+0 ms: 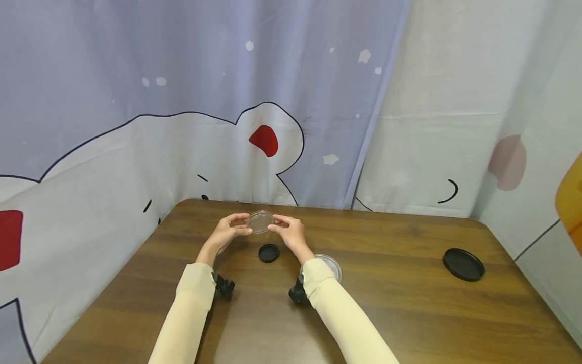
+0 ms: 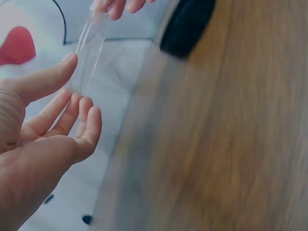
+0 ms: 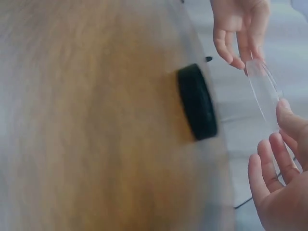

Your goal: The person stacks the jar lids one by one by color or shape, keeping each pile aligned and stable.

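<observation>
Between my two hands, raised above the table, is a clear round petri dish (image 1: 260,222), tilted so its flat face shows in the head view. My left hand (image 1: 226,232) pinches its left edge between thumb and fingers. On the opposite edge, my right hand (image 1: 291,232) pinches it the same way. Both wrist views show the clear dish (image 2: 90,55) nearly edge-on, with the thumb on one face and the fingertips on the other. Below the hands, a small black round dish or lid (image 1: 269,253) rests on the table; it also appears as a black disc (image 3: 197,102) in the right wrist view.
A larger clear round dish (image 1: 334,265) lies on the wooden table (image 1: 400,313), partly hidden by my right forearm. Farther right sits a larger black round dish or lid (image 1: 464,264). A printed curtain (image 1: 204,162) hangs behind the table's far edge.
</observation>
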Demonstrator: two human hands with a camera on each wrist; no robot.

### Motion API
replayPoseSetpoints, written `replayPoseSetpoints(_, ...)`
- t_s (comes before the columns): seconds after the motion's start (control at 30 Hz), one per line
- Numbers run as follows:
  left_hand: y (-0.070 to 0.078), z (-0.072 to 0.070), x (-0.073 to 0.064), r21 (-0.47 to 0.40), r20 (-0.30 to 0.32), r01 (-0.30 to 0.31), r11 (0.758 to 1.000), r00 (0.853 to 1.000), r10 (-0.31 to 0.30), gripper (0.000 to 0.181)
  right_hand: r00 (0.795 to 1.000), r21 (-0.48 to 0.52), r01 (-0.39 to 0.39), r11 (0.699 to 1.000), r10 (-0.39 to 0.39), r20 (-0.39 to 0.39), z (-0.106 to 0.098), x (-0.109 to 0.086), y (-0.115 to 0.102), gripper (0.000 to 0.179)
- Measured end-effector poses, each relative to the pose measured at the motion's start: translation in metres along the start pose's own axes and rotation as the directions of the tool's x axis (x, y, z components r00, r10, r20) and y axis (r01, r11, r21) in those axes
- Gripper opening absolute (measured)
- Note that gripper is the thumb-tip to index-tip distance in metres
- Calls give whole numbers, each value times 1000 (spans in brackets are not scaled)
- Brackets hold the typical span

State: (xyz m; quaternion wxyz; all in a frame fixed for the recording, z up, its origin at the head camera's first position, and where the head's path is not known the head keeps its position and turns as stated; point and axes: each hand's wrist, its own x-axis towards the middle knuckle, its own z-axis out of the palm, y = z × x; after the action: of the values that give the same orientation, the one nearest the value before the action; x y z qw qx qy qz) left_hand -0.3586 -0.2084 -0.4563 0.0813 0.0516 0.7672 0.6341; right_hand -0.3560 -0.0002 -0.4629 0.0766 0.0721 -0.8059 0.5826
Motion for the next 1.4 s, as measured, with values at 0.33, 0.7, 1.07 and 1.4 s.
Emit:
replayPoseSetpoints(0.33,30,36,-3,-83,-6,-109,991,994,109,59,996,100,72,992,-68,-51,-47,-8,-15,35)
replayPoseSetpoints(0.7,41,74,-45,-135,47,-130,982,989,137,56,996,82,27,996,-34,82,-100,-57,-31,35)
replayPoseSetpoints(1.07,44,107,-55,-119,93,-162,979,980,174,66,990,22,38,999,-40,133,-136,-77,-12,35)
replayPoseSetpoints(1.4,34,118,-62,-5,163,-218,976,963,216,59,981,-28,60,998,-53,186,-145,-94,4,33)
